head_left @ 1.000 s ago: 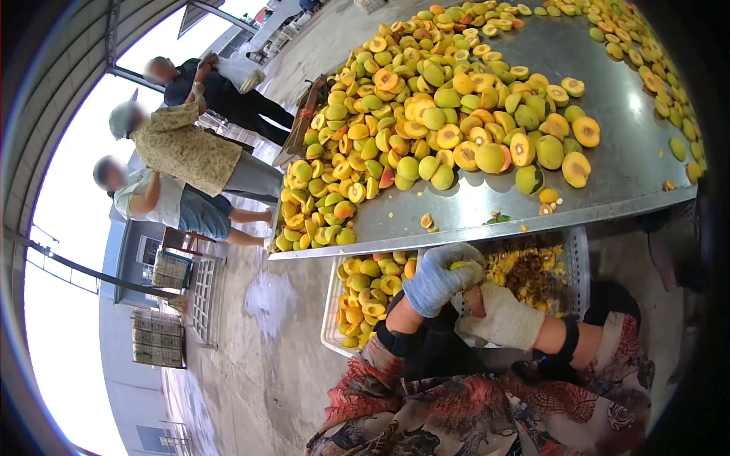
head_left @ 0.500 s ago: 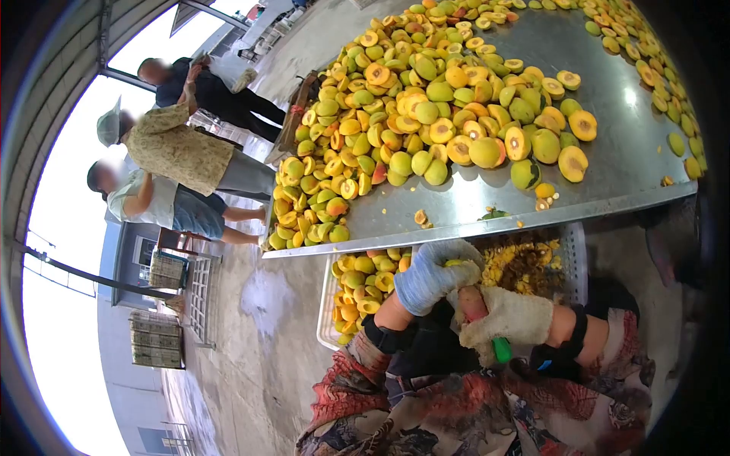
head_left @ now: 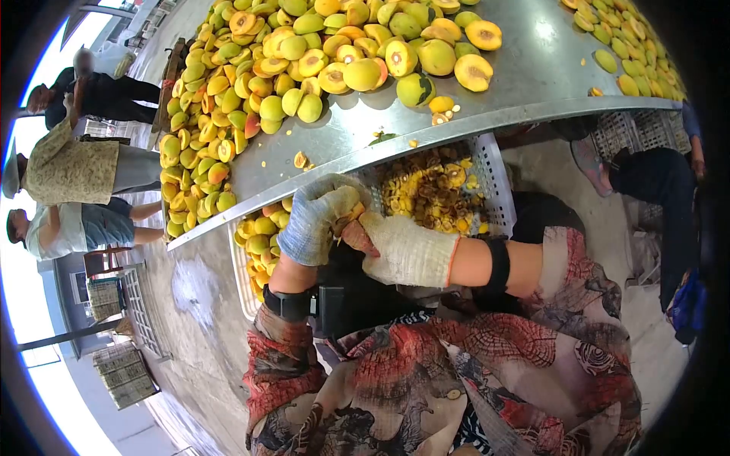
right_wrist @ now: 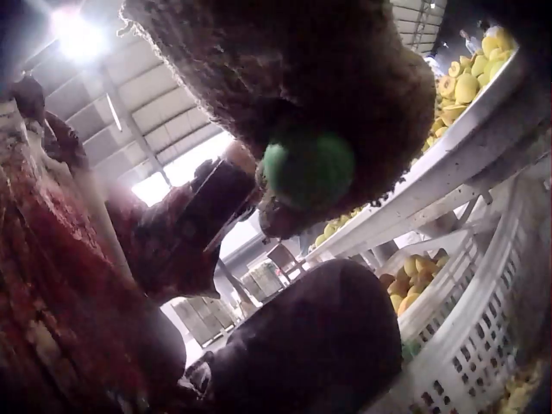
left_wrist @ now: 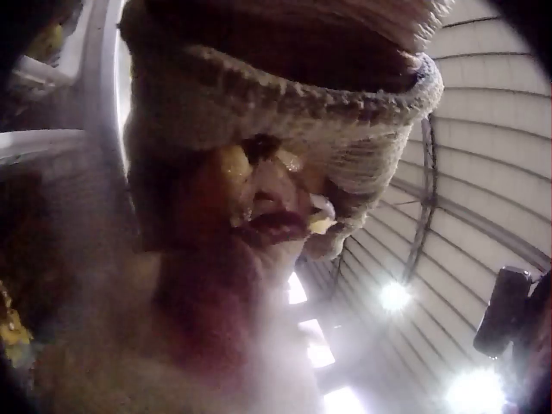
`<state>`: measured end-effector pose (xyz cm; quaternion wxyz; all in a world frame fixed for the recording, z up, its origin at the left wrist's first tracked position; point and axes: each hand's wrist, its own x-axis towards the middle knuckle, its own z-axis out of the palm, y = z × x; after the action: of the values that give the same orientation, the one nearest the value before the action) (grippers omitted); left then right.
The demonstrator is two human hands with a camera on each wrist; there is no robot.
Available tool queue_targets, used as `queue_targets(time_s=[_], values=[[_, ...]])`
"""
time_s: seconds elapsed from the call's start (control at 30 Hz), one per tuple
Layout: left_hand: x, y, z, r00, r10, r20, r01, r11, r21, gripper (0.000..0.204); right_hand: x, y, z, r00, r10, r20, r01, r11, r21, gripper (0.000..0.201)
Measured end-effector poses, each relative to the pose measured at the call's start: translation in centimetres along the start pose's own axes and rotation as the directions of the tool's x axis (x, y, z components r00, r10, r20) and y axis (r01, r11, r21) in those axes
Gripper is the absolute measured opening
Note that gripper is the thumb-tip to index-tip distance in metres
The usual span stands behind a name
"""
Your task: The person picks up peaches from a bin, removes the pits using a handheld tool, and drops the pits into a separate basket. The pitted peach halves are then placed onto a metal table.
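Observation:
My left hand (head_left: 315, 216), in a blue-grey knit glove, grips a small yellow peach piece (head_left: 355, 210), mostly hidden by its fingers. Close against it, my right hand (head_left: 414, 251) wears an off-white knit glove, with a reddish-brown thumb (head_left: 360, 239) at the fruit. The right wrist view shows the rounded green end of a handle (right_wrist: 308, 168) sticking out of that fist; the working end of the tool is hidden. Wet yellow flesh (left_wrist: 231, 168) shows between the fingers in the left wrist view. Both hands are over the lap, just before the table edge.
A metal table (head_left: 525, 72) bears a heap of halved peaches (head_left: 293, 45). Beneath its edge stand a white crate (head_left: 498, 186) of pits and scraps and another crate (head_left: 242, 277) of peach halves. Several people stand at left; a seated person's leg (head_left: 658, 182) shows at right.
The head view has swung right, shifting table and hands leftward and bringing the seated person's leg into view. The green handle, seen half a second ago, is now hidden in the head view.

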<state>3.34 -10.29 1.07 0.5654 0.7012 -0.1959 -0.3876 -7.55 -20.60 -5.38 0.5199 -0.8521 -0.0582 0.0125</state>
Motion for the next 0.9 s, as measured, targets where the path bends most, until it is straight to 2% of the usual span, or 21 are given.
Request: queue_targets(time_s=[0.03, 0.1, 0.13, 0.17, 0.2, 0.23, 0.3, 0.33, 0.4, 0.43, 0.47, 0.5, 0.53, 0.6, 0.63, 0.67, 0.73, 0.77, 0.8, 0.87, 0.9], values=[[0.0, 0.1, -0.1, 1.0, -0.005, 0.001, 0.005, 1.0, -0.003, 0.034, 0.0, 0.1, 0.1, 1.0, 0.004, 0.003, -0.004, 1.0, 0.003, 0.025], [-0.1, 0.8, -0.2, 0.996, 0.0, 0.091, -0.021, 0.973, 0.232, 0.034, -0.1, -0.1, -0.1, 0.991, 0.051, 0.12, -0.065, 0.992, 0.112, 0.025], [-0.2, 0.9, -0.3, 0.996, -0.004, 0.09, -0.016, 0.973, 0.228, 0.034, -0.2, -1.1, -1.3, 0.991, 0.054, 0.124, -0.068, 0.991, 0.114, 0.025], [-0.3, 0.9, -0.3, 0.992, -0.045, 0.115, 0.018, 0.974, 0.226, 0.033, -0.4, -2.1, -3.0, 0.923, 0.179, 0.341, -0.29, 0.907, 0.307, 0.028], [-0.3, 1.0, -0.4, 0.987, -0.085, 0.14, 0.052, 0.973, 0.224, 0.033, -0.6, -3.0, -4.2, 0.795, 0.234, 0.559, -0.517, 0.743, 0.425, 0.031], [-0.4, 1.0, -0.5, 0.986, -0.089, 0.138, 0.056, 0.974, 0.22, 0.033, -1.0, -3.4, -4.7, 0.792, 0.235, 0.564, -0.522, 0.741, 0.423, 0.031], [-0.6, 0.8, -0.8, 0.976, -0.106, 0.189, 0.067, 0.977, 0.203, 0.032, -2.0, -3.6, -5.0, 0.773, 0.085, 0.628, -0.611, 0.362, 0.704, 0.024], [-0.8, 0.8, -0.7, 0.976, -0.112, 0.189, 0.074, 0.977, 0.2, 0.032, -2.1, -3.5, -4.9, 0.77, 0.086, 0.632, -0.616, 0.357, 0.702, 0.024], [-1.1, 0.7, -0.6, 0.982, -0.02, 0.19, 0.006, 0.997, 0.073, 0.033, -2.2, -3.3, -4.8, 0.787, -0.011, 0.617, -0.603, 0.199, 0.772, 0.025], [-1.3, 0.4, -0.5, 0.986, 0.008, 0.169, -0.017, 0.999, 0.047, 0.035, -2.1, -3.4, -4.9, 0.786, -0.009, 0.619, -0.605, 0.2, 0.771, 0.025], [-1.4, 0.0, -0.1, 0.985, 0.013, 0.17, -0.02, 0.999, 0.042, 0.035, -1.9, -3.5, -5.2, 0.763, 0.039, 0.645, -0.62, 0.325, 0.714, 0.024], [-1.6, -0.7, 0.4, 0.996, 0.048, 0.076, -0.039, 0.992, -0.122, 0.031, -1.7, -3.7, -5.2, 0.741, 0.09, 0.666, -0.629, 0.442, 0.64, 0.024], [-1.7, -1.4, 0.6, 0.998, 0.066, -0.023, -0.069, 0.957, -0.281, 0.026, -1.5, -3.6, -4.6, 0.736, 0.094, 0.67, -0.634, 0.443, 0.634, 0.024], [-1.2, -2.8, 0.6, 0.987, 0.14, -0.081, -0.155, 0.964, -0.216, 0.028, -0.9, -2.1, -1.8, 0.933, 0.164, 0.319, -0.285, 0.879, 0.381, 0.022], [-1.1, -3.2, 1.2, 0.979, 0.133, -0.156, -0.185, 0.904, -0.385, 0.028, -0.4, -1.3, -0.8, 0.986, -0.167, -0.018, 0.167, 0.985, 0.032, 0.021], [-0.9, -3.6, 1.6, 0.967, 0.112, -0.228, -0.221, 0.814, -0.537, 0.029, -0.7, -0.5, -0.2, 0.985, -0.17, -0.014, 0.17, 0.985, 0.027, 0.021], [-0.8, -3.5, 1.8, 0.955, 0.118, -0.272, -0.258, 0.782, -0.568, 0.029, -0.5, -0.7, -0.5, 0.981, -0.168, -0.094, 0.148, 0.971, -0.189, 0.02], [-1.0, -3.3, 1.9, 0.952, 0.098, -0.291, -0.261, 0.756, -0.6, 0.028, -0.5, -0.8, -0.7, 0.981, -0.173, -0.09, 0.153, 0.969, -0.193, 0.02], [-1.1, -3.0, 2.0, 0.948, 0.075, -0.308, -0.263, 0.73, -0.631, 0.026, -0.5, -0.9, -0.9, 0.979, -0.184, -0.088, 0.147, 0.935, -0.323, 0.018], [-0.8, -3.7, 1.7, 0.933, 0.065, -0.353, -0.279, 0.75, -0.6, 0.025, -0.6, -1.3, -1.3, 0.975, -0.206, -0.081, 0.126, 0.818, -0.562, 0.017], [-0.8, -3.9, 1.6, 0.918, 0.051, -0.393, -0.286, 0.772, -0.568, 0.023, -0.6, -1.6, -1.5, 0.975, -0.208, -0.078, 0.129, 0.817, -0.563, 0.017]])
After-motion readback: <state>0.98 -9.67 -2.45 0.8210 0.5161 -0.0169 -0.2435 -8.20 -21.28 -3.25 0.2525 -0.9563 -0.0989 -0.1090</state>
